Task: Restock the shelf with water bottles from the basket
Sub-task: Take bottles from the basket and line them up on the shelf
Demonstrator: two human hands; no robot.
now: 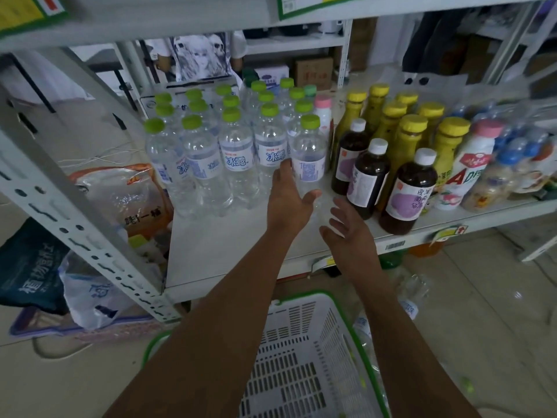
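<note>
— Where does the water bottle stand?

— Upright on the shelf, at the right end of the front row of green-capped bottles. The left hand lies straight-fingered against its left side. The right hand hovers spread near its base. Neither grip is closed on anything.

— What could go wrong?

— A careless nudge from either hand could probably tip it into the dark juice bottles just beside it. The basket below looks nearly empty.
</note>
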